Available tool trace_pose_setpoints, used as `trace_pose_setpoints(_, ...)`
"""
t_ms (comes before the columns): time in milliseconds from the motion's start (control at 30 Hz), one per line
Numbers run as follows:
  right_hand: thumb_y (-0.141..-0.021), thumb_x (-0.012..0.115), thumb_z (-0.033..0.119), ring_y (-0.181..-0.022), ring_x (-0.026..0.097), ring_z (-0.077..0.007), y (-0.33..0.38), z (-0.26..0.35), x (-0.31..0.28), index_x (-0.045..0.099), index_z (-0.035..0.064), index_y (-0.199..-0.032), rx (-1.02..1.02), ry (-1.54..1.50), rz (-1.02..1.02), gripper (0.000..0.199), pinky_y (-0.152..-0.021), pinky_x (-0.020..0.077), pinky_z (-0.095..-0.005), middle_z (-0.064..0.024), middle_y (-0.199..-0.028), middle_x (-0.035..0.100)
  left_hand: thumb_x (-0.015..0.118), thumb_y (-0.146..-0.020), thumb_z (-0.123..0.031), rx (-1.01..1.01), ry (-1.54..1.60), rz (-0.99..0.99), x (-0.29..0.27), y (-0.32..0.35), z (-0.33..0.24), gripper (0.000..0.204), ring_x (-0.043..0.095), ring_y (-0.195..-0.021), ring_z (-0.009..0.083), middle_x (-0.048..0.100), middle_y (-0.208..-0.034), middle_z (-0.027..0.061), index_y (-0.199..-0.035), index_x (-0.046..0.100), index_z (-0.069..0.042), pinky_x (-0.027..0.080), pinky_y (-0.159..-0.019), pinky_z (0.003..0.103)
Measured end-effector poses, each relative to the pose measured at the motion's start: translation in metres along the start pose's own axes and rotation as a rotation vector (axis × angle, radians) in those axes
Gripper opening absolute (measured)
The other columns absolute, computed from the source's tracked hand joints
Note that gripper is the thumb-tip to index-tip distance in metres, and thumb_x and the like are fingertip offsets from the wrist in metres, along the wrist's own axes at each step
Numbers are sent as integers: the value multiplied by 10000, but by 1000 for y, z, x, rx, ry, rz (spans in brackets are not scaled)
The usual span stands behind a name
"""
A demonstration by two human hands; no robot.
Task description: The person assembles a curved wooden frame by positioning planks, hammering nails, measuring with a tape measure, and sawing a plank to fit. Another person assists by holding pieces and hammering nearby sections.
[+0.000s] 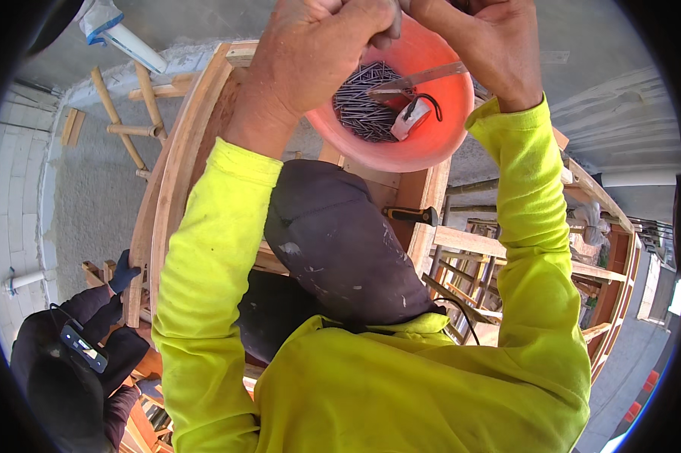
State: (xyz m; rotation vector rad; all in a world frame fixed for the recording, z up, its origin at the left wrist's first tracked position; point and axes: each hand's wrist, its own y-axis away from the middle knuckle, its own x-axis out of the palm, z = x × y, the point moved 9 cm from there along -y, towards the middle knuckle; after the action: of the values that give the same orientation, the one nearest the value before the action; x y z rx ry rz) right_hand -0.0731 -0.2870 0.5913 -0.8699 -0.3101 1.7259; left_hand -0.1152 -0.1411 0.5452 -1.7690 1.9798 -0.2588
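Both my hands are raised close together at the upper edge, their fingertips partly cut off. My left hand (321, 57) is closed, fingers curled and pinched; whatever it grips is out of sight. Beside it my right hand (491, 49) also has its fingers bent inward in a closed grip, with its contents hidden. Just below them is an orange-red plastic basin (378, 155) holding a heap of nails (363, 94). A flat metal strip (435, 73) slants across the basin, passing behind my right hand. On the nails rests a white-and-red tape measure (410, 123) with a black strap.
A black-and-yellow tool handle (411, 215) lies on the wooden framing by my dark-trousered knee (340, 234). Curved timber boards (178, 174) run along the left. At lower left another person (61, 370) wears dark clothes and gloves. Wooden framework (469, 241) stands at right.
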Motion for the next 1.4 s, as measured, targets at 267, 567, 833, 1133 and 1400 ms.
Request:
trace_pose_setpoints(267,-935,574,-55,-891,675,-288,176,-89,53,630,12,-1104,203,27,425,190,-833,532,-383,-165,-1013,667,550,-1020,-211,45,279,-395,-106,62,-68,232,484,-616,57,586,-764,15,-907,628,-24,367,-540,167)
trace_pose_setpoints(567,-936,661,307,-1105,690,-370,382,-272,147,611,49,-1306,216,872,1813,454,-964,539,-445,-238,-1216,692,545,-1034,-238,-69,-4,-659,-152,242,-206,220,436,-606,46,557,-830,8,-962,597,-37,345,-521,171)
trace_pose_setpoints(833,-935,664,301,-1106,691,-366,349,-324,155,609,50,-1312,143,1038,1739,456,-965,539,-437,-237,-1214,694,541,-1046,-261,-222,-165,-1083,-113,405,-315,218,393,-597,36,531,-889,1,-1011,570,-48,326,-504,175)
trace_pose_setpoints(1133,-934,667,293,-1106,693,-361,329,-351,166,606,51,-1319,114,1072,1659,459,-965,539,-428,-236,-1212,696,458,-1078,-209,-167,-403,-2022,16,651,-411,219,269,-557,51,365,-757,-26,-961,541,-44,224,-456,209)
trace_pose_setpoints(1400,-932,670,287,-1107,694,-357,317,-355,178,604,52,-1324,89,1085,1620,462,-965,539,-420,-235,-1210,699,507,-1061,-224,-62,-659,-2551,125,783,-459,239,289,-507,64,423,-695,-16,-883,570,-78,196,-427,233)
